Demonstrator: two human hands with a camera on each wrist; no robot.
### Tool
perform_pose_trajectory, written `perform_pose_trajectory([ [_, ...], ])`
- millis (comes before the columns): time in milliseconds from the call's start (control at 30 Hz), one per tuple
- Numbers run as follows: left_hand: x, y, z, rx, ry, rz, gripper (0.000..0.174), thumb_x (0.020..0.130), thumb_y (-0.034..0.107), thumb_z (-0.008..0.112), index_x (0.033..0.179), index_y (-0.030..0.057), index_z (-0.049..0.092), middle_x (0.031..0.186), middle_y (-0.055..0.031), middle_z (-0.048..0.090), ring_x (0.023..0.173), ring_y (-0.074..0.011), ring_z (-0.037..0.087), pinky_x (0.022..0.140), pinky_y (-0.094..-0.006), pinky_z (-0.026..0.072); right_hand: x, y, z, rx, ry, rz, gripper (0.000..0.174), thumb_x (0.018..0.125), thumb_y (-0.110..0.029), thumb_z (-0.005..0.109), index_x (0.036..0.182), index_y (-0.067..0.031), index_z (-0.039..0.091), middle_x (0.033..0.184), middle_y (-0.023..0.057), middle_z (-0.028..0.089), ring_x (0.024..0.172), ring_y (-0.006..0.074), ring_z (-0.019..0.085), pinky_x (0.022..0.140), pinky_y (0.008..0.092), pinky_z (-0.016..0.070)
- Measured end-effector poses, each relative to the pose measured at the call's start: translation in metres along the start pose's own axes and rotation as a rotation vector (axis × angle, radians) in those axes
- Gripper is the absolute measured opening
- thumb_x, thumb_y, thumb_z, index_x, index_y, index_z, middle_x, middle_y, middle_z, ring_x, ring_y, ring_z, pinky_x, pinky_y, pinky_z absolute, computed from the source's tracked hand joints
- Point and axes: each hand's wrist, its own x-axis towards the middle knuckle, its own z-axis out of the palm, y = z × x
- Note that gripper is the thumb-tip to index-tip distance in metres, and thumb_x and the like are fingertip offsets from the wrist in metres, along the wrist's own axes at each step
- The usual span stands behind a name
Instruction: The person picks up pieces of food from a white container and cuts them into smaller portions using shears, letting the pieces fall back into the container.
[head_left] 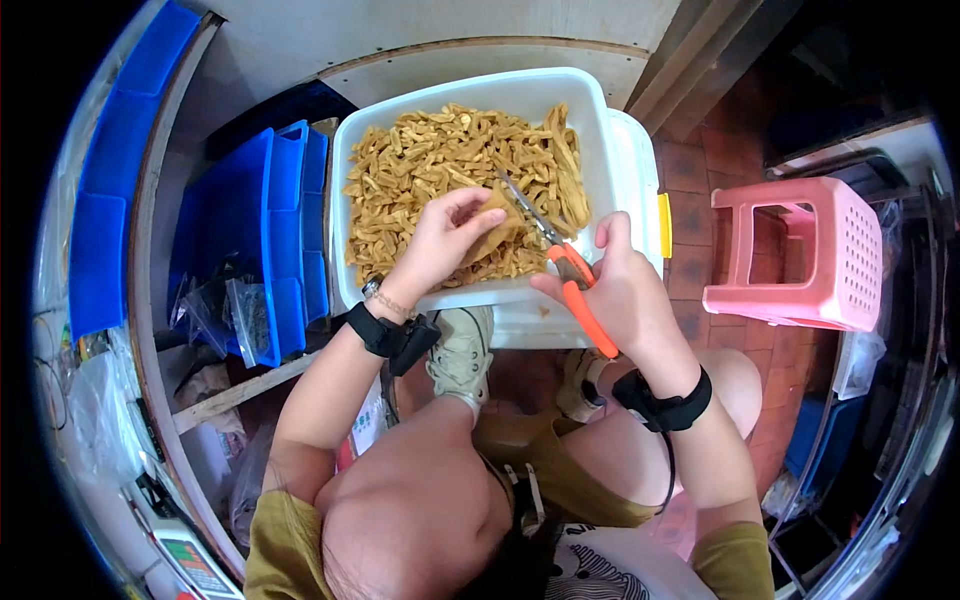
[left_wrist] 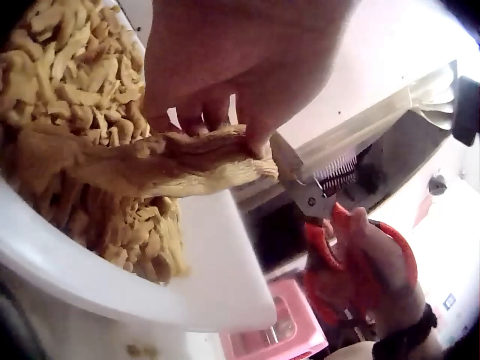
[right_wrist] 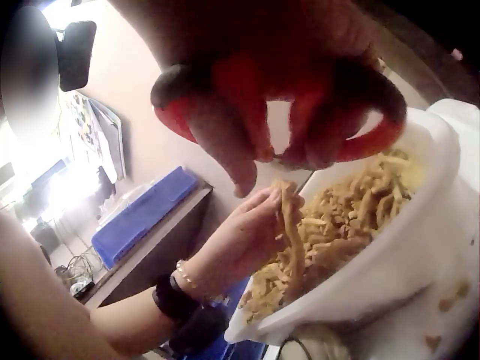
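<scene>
My left hand (head_left: 437,243) pinches a long, wrinkled tan strip (left_wrist: 157,165) of food between thumb and fingers, over a white plastic tub (head_left: 598,130). Below it the tub holds a heap of short cut tan pieces (head_left: 420,160), with longer uncut strips (head_left: 568,165) at its right side. My right hand (head_left: 635,300) grips scissors (head_left: 570,262) with orange handles, its fingers through the loops. In the left wrist view the scissor blades (left_wrist: 304,187) are right at the end of the held strip.
Blue plastic bins (head_left: 245,220) stand on a shelf left of the tub. A pink stool (head_left: 800,250) is on the tiled floor (head_left: 690,160) to the right. The tub rests on a white lidded box (head_left: 635,170) with a yellow latch. One shoe (head_left: 462,345) is close to the tub's near edge.
</scene>
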Motion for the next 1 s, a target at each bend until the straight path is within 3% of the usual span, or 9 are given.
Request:
perform_pose_trajectory([
  [33, 0.0, -0.001, -0.001, -0.001, 0.003, 0.001, 0.021, 0.089, 0.016, 0.065, 0.099, -0.0019, 0.062, 0.082, 0.0026, 0.061, 0.072, -0.004, 0.052, 0.066, -0.021, 0.0441, -0.001, -0.003, -0.003, -0.001, -0.002, -0.003, 0.07, 0.07, -0.048, 0.078, 0.1, 0.0006, 0.037, 0.065, 0.0199, 0.06, 0.063, 0.0394, 0.061, 0.057, 0.0416, 0.0478],
  [100, -0.001, 0.001, -0.006, -0.06, 0.079, 0.026, 0.021, 0.092, 0.014, 0.06, 0.106, -0.0013, 0.06, 0.095, 0.0011, 0.063, 0.086, -0.005, 0.056, 0.078, -0.0209, 0.0455, -0.003, -0.012, -0.012, -0.143, -0.054, 0.017, 0.073, 0.069, -0.053, 0.076, 0.101, 0.0005, 0.037, 0.065, 0.0193, 0.061, 0.062, 0.038, 0.062, 0.056, 0.0417, 0.0486],
  [233, 0.001, 0.001, -0.01, -0.155, 0.135, -0.047, 0.023, 0.094, 0.012, 0.057, 0.113, 0.0003, 0.058, 0.099, 0.0001, 0.063, 0.092, -0.0051, 0.055, 0.085, -0.0208, 0.0431, -0.006, -0.006, -0.008, -0.158, -0.09, -0.004, 0.074, 0.069, -0.055, 0.075, 0.101, 0.0005, 0.037, 0.066, 0.0193, 0.062, 0.063, 0.037, 0.064, 0.056, 0.0412, 0.0495],
  [533, 0.002, -0.014, -0.016, -0.298, -0.019, -0.038, 0.013, 0.092, 0.01, 0.059, 0.102, 0.0038, 0.052, 0.094, 0.0005, 0.062, 0.088, -0.0037, 0.054, 0.081, -0.0193, 0.0421, -0.004, -0.002, 0.002, -0.197, -0.093, -0.033, 0.071, 0.07, -0.054, 0.074, 0.097, 0.0006, 0.037, 0.068, 0.0187, 0.064, 0.064, 0.0379, 0.064, 0.056, 0.0419, 0.0502],
  [867, 0.001, -0.016, -0.014, -0.33, 0.067, -0.056, 0.013, 0.093, 0.011, 0.057, 0.105, 0.0062, 0.052, 0.093, 0.0012, 0.061, 0.087, -0.0052, 0.054, 0.081, -0.0208, 0.0408, -0.002, -0.004, 0.005, -0.197, -0.088, -0.073, 0.07, 0.07, -0.053, 0.074, 0.098, 0.0004, 0.038, 0.068, 0.0185, 0.064, 0.064, 0.0369, 0.064, 0.056, 0.0415, 0.0503],
  [1000, 0.001, -0.015, -0.011, -0.334, 0.059, -0.035, 0.011, 0.092, 0.008, 0.058, 0.1, 0.0039, 0.051, 0.088, 0.0002, 0.063, 0.081, -0.0032, 0.054, 0.074, -0.0178, 0.0426, -0.001, -0.003, 0.008, -0.219, -0.096, -0.056, 0.07, 0.071, -0.054, 0.074, 0.098, 0.0001, 0.038, 0.067, 0.0183, 0.063, 0.063, 0.0371, 0.064, 0.055, 0.0418, 0.0502],
])
